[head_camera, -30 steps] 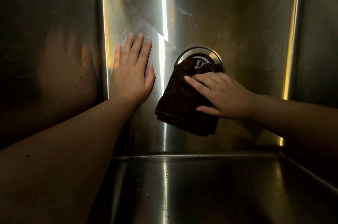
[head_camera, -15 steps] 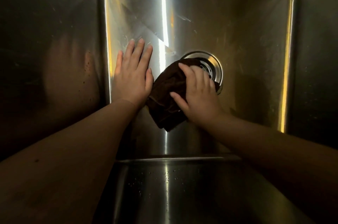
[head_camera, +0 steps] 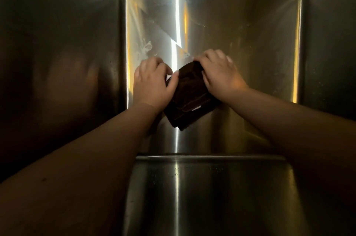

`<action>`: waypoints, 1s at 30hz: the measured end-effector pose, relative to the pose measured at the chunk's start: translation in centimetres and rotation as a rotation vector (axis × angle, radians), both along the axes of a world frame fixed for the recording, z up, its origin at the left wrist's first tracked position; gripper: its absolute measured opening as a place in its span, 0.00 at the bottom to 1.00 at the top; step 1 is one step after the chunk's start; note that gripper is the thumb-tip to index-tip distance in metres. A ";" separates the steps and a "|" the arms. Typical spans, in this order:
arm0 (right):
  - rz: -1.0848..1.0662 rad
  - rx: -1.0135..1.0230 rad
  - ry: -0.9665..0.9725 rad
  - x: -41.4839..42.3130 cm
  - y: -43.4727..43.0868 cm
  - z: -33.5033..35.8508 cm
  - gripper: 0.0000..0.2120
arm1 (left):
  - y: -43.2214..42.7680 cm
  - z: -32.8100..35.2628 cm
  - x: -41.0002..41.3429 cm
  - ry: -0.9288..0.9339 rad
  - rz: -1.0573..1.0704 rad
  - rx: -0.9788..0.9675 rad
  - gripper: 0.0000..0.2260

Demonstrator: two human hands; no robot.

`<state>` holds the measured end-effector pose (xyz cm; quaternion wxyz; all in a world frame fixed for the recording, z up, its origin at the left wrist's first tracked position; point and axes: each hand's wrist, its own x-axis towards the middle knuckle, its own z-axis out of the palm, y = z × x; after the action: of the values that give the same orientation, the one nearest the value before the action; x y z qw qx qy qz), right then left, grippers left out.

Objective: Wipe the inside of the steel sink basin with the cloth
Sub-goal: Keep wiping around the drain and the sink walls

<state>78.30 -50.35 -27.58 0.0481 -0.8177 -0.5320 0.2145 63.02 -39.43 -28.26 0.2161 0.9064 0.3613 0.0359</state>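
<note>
I look straight down into a deep steel sink basin [head_camera: 250, 33]. A dark brown folded cloth [head_camera: 189, 99] is held just above the basin floor near the middle, with a small white tag on its lower edge. My left hand [head_camera: 152, 83] grips the cloth's left edge with curled fingers. My right hand [head_camera: 219, 73] grips its upper right corner. Both forearms reach in from the lower corners. The drain is hidden under the cloth and my right hand.
Steel walls close in on the left [head_camera: 57, 62], right [head_camera: 331, 52] and near side [head_camera: 212, 197]. A smeared whitish mark [head_camera: 143, 50] lies on the floor just beyond my left hand. Small water droplets dot the near wall.
My left hand left the basin floor and closed on the cloth's left edge. My right hand shifted from pressing flat to gripping the cloth's top, and the cloth now covers the drain.
</note>
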 end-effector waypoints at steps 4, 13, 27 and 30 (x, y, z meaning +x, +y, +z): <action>-0.040 -0.030 -0.051 -0.5 0.9 -0.1 0.14 | -0.7 -0.1 -0.3 0.167 -0.030 -0.020 0.13; -0.078 0.042 -0.131 -2.6 0.3 0.2 0.11 | 2.0 1.4 0.1 0.266 -0.227 0.076 0.11; -0.511 0.271 -0.040 -1.7 1.0 2.4 0.21 | -2.1 -0.7 1.9 0.252 -0.109 0.026 0.27; -0.321 0.209 0.035 -1.7 -1.8 2.2 0.22 | -2.6 -2.2 1.5 0.262 -0.054 0.044 0.27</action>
<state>76.62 -52.18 -25.41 0.1755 -0.8788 -0.4132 0.1617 64.53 -42.02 -30.43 0.1478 0.9173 0.3609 -0.0810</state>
